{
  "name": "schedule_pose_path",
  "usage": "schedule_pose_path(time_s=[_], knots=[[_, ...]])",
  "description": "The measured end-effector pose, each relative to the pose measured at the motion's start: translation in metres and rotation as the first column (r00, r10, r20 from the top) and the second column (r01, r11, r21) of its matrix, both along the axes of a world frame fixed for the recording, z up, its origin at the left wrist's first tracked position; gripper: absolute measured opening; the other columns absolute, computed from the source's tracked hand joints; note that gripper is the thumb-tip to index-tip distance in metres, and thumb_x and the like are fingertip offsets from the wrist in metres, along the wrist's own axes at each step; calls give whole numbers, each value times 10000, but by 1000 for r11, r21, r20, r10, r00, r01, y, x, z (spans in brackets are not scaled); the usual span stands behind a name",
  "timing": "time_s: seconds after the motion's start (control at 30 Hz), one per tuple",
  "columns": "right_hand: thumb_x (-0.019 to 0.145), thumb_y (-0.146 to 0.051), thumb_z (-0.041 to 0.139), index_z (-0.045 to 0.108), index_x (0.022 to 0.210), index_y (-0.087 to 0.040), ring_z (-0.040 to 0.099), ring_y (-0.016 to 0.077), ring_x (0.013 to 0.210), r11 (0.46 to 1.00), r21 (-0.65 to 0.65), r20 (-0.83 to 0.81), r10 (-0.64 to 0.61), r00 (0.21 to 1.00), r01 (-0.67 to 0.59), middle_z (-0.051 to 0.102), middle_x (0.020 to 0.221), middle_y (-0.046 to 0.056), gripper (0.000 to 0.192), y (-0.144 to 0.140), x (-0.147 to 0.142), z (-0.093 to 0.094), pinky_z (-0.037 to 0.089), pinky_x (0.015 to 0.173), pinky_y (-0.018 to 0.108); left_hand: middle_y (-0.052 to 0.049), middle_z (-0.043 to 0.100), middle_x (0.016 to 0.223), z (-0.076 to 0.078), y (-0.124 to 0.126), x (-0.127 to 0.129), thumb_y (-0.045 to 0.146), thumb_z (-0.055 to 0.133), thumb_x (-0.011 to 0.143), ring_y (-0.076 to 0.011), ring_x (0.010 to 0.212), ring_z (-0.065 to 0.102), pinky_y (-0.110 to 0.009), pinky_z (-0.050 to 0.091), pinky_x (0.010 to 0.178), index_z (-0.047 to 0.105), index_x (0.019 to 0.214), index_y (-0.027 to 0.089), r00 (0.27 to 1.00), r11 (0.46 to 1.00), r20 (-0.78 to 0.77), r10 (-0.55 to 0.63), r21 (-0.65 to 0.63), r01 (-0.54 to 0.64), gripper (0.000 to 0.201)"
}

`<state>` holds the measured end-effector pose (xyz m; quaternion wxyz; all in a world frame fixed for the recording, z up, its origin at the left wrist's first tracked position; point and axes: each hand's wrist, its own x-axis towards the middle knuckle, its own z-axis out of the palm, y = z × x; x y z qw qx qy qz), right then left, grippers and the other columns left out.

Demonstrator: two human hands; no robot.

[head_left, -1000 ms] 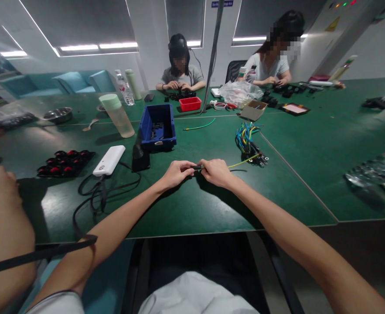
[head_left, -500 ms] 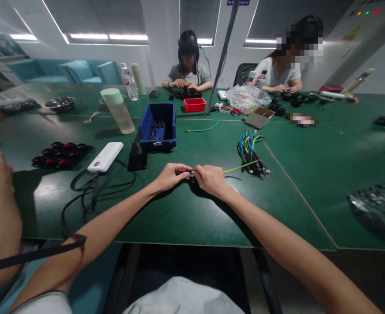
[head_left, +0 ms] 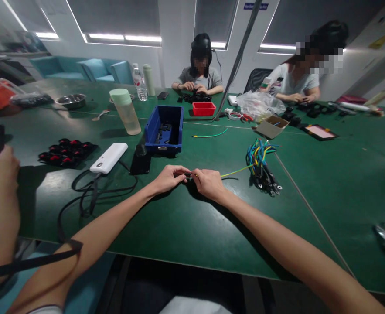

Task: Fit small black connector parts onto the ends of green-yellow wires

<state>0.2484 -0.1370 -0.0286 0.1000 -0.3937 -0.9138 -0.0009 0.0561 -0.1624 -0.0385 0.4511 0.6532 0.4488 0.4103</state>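
My left hand and my right hand meet fingertip to fingertip just above the table. Between the left thumb and forefinger is a small black piece, mostly hidden. My right hand pinches a yellow-green wire, whose one end meets that piece. The wire's other end runs right toward a bundle of wires in blue, yellow and black, with ring terminals at the near end. A blue bin with several small black parts inside stands beyond my left hand. Past the hands lies a single green wire.
A white power bank with a black cable, a dark phone, a drinking bottle and black-and-red parts lie to the left. Two co-workers sit opposite; another person's hand is at far left. A red tray stands farther back.
The camera view has turned a little, so the table items appear shifted, mostly rightward. My hands keep the same pinched pose on the wire and black piece.
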Motion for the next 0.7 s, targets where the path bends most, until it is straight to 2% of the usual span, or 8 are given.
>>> schedule_pose_path(time_s=[0.17, 0.33, 0.43, 0.7], knots=[[955, -351, 304, 601, 1033, -201, 617, 180, 745, 1000, -7, 8, -17, 1000, 17, 702, 862, 68, 341, 1, -1, 0, 253, 584, 264, -93, 705, 893, -3, 1, -3, 185, 548, 812, -160, 727, 669, -308, 520, 738, 669, 1008, 112, 1000, 1000, 13, -28, -8, 28, 241], [949, -345, 317, 613, 1000, -191, 621, 181, 731, 1000, 13, -8, -1, 1000, 1, 703, 836, 70, 337, 1, -3, -2, 250, 580, 268, -77, 703, 788, -7, 4, -5, 195, 534, 824, -164, 707, 674, -276, 513, 685, 667, 1000, 102, 999, 999, -3, -34, 4, 34, 240], [941, -348, 329, 615, 1005, -192, 621, 181, 713, 999, 41, -32, -9, 999, 10, 705, 831, 65, 332, 0, -4, -4, 240, 574, 272, -83, 709, 828, -10, 4, -4, 193, 527, 823, -167, 725, 684, -269, 518, 686, 663, 997, 101, 1000, 999, -3, -24, 36, 24, 239], [922, -367, 340, 611, 1009, -205, 617, 189, 680, 987, 101, -43, -118, 992, 122, 702, 783, 57, 328, -29, 2, -4, 194, 551, 282, -51, 729, 880, -7, -14, 4, 193, 537, 805, -175, 793, 688, -272, 522, 740, 686, 973, 154, 974, 971, -227, -24, 228, 77, 227]])
